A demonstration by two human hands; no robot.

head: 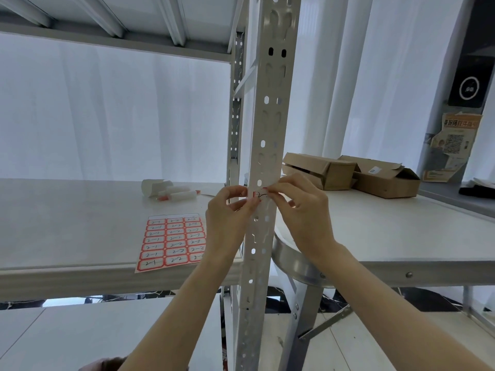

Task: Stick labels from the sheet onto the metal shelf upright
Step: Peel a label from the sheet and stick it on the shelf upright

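A white perforated metal shelf upright [267,124] runs top to bottom through the middle of the view. A small red-bordered label [258,194] with handwriting lies against its front face at shelf height. My left hand [230,212] pinches the label's left end and my right hand [300,207] pinches its right end. The fingers hide most of the label. The label sheet [171,241], red-framed stickers marked 2-1, 2-2 and 2-3, lies flat on the shelf board left of the upright; its top row looks peeled.
White markers with orange caps and their white box [171,192] lie behind the sheet. Two open cardboard boxes [351,175] sit on a white table [401,236] to the right. Another shelf board [107,28] hangs overhead. A dark wall device [470,87] is at far right.
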